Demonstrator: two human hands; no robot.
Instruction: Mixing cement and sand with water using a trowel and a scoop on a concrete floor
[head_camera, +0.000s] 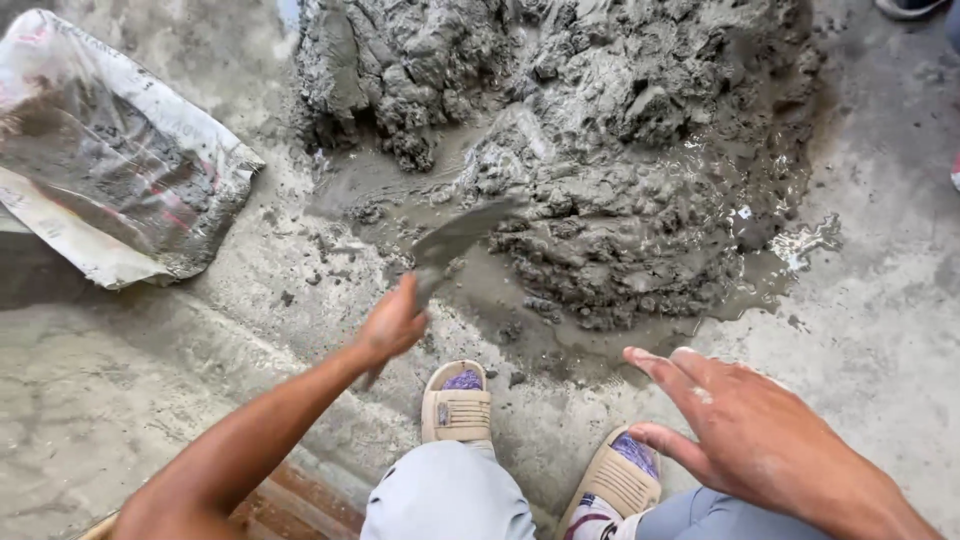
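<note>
My left hand (392, 326) grips the handle of a mortar-coated trowel (460, 236), whose blade points up and right into the near edge of a wet grey mortar heap (600, 130). My right hand (735, 420) hovers flat with fingers spread at the lower right, above my knee, holding nothing. Both of my feet in tan slide sandals (456, 402) stand just below the heap's wet edge.
A crumpled cement sack (110, 150) smeared with grey lies at the upper left on the concrete floor (880, 300). A puddle of water (805, 242) spreads from the heap's right side. Another person's shoe (905, 8) shows at the top right corner.
</note>
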